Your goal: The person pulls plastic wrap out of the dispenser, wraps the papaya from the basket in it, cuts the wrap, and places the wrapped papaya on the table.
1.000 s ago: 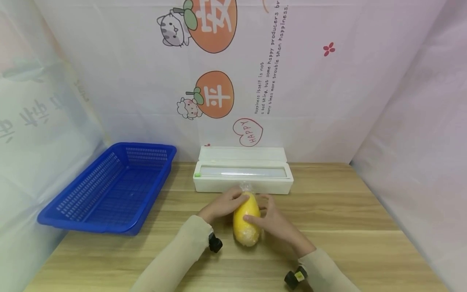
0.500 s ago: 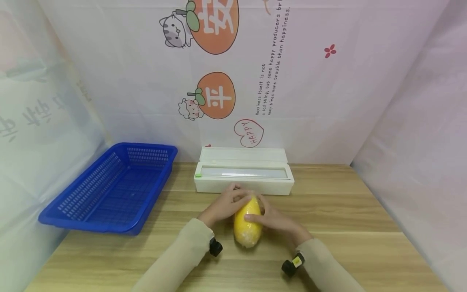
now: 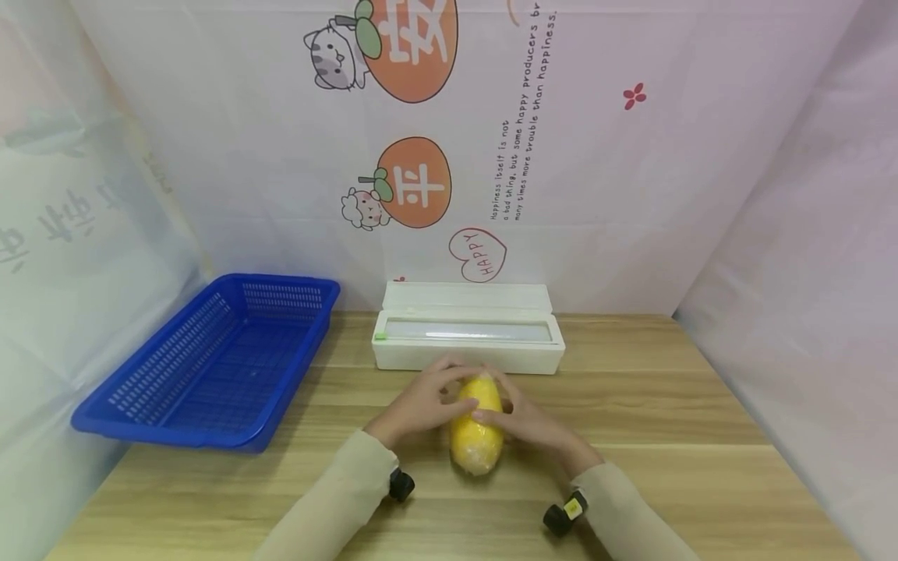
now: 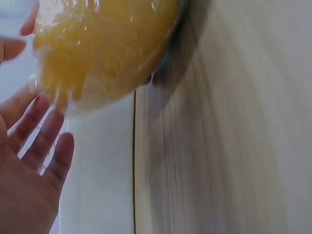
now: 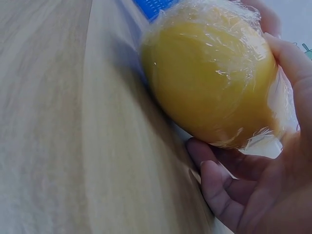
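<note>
A long yellow fruit (image 3: 477,446) wrapped in clear cling film (image 5: 234,53) lies on the wooden table, its long side pointing away from me. My right hand (image 3: 536,425) grips its right side, thumb on top and fingers curled low, as the right wrist view shows. At the fruit's far end is my left hand (image 3: 419,401), its thumb over the top of the fruit. In the left wrist view its fingers (image 4: 46,131) look fairly straight, their tips at the bunched film. The far tip of the fruit is partly hidden by both hands.
Just behind the hands stands a white cling film dispenser (image 3: 468,357), its lid (image 3: 466,296) raised. A blue plastic basket (image 3: 281,405) sits to the left. White printed sheets (image 3: 596,195) enclose the wooden table (image 3: 666,467) at the back and sides.
The bunched film at the fruit's far end stood up a second ago and is now covered by the fingers. My left thumb has come nearer over the fruit; the right hand stays gripping.
</note>
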Available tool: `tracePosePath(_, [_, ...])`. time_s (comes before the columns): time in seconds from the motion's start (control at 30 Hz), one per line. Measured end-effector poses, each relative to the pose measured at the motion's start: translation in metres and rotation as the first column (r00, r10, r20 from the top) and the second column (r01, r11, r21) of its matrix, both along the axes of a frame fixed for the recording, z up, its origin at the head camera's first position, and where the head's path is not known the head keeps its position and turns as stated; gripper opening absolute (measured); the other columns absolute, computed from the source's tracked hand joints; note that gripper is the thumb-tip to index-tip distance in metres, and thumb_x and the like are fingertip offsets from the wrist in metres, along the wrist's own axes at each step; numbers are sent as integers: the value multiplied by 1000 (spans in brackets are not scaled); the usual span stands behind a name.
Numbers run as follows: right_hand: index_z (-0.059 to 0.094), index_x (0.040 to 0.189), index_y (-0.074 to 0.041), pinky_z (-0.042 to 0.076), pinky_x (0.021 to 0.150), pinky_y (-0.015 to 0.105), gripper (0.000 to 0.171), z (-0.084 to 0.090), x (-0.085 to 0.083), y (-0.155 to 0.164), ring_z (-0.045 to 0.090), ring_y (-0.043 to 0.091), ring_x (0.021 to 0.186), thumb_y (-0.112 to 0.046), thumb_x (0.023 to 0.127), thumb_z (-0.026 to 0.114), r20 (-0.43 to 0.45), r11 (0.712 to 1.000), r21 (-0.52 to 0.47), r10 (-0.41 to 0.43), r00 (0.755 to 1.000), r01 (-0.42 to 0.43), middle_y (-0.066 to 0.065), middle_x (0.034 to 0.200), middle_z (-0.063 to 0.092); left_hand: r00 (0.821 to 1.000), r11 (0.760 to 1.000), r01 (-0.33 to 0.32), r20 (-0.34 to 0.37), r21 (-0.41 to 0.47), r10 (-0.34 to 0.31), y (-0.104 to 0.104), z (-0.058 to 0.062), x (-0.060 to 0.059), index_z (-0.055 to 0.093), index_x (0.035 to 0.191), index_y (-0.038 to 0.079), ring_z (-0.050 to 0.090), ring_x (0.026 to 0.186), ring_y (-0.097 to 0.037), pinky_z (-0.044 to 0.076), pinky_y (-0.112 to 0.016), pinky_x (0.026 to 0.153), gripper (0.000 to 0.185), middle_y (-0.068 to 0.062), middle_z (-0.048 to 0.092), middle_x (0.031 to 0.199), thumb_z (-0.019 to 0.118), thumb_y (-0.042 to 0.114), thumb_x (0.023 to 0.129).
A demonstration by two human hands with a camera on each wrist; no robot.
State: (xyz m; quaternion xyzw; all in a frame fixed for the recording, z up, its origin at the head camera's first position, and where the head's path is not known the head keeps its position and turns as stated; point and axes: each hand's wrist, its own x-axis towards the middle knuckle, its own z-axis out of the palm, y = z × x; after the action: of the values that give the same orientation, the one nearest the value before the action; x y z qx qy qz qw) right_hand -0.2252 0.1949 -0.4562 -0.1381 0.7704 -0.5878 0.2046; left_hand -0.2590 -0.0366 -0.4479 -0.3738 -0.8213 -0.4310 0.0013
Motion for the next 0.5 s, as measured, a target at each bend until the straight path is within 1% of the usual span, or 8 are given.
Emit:
tracePosePath(0.1, [10, 160, -40, 55, 85, 49, 91, 0, 1, -1, 53, 38, 122, -41, 92, 70, -18, 1000, 11, -12, 1000, 12, 28, 156, 25, 999, 999, 27, 18, -25, -27, -7, -1, 2, 54, 144, 28, 53, 120, -18, 53, -33, 91, 57, 5, 47, 140, 71, 46, 92])
tracePosePath(0.17, [11, 160, -41, 56, 83, 48, 89, 0, 2, -1, 51, 41, 124, -41, 93, 70, -44, 999, 28, -17, 999, 18, 26, 157, 25, 999, 998, 42, 22, -49, -41, -10, 2, 5, 52, 146, 28, 51, 124, -18, 53, -34, 92, 64, 6, 45, 144, 74, 48, 89])
tracePosePath(0.23, [13, 160, -41, 57, 82, 46, 87, 1, 3, -1, 48, 43, 126, -42, 94, 69, -74, 998, 51, -19, 997, 22, 22, 159, 24, 998, 996, 58, 26, -66, -57, -12, 5, 8, 51, 147, 26, 49, 128, -18, 53, -36, 94, 70, 6, 44, 147, 77, 48, 86])
tracePosePath(0.3, [15, 160, -40, 57, 81, 44, 84, 2, 5, -1, 47, 44, 127, -42, 95, 68, -100, 998, 67, -17, 995, 24, 20, 160, 24, 998, 994, 65, 21, -84, -63, -14, 8, 11, 50, 148, 23, 48, 130, -17, 52, -35, 96, 73, 6, 43, 148, 78, 48, 85])
tracePosePath(0.4, [18, 160, -39, 57, 80, 43, 79, 4, 7, -1, 48, 44, 126, -42, 97, 66, -125, 996, 83, -10, 992, 20, 19, 159, 27, 998, 994, 64, 15, -87, -63, -14, 10, 13, 52, 147, 19, 50, 127, -16, 50, -31, 97, 73, 4, 45, 145, 78, 46, 85])
tracePosePath(0.5, [19, 160, -38, 57, 79, 42, 76, 4, 9, -1, 49, 44, 125, -41, 98, 64, -151, 995, 94, -5, 988, 19, 21, 155, 34, 998, 995, 65, 10, -81, -64, -13, 10, 13, 53, 146, 17, 53, 122, -16, 50, -27, 96, 72, 2, 47, 138, 79, 46, 85])
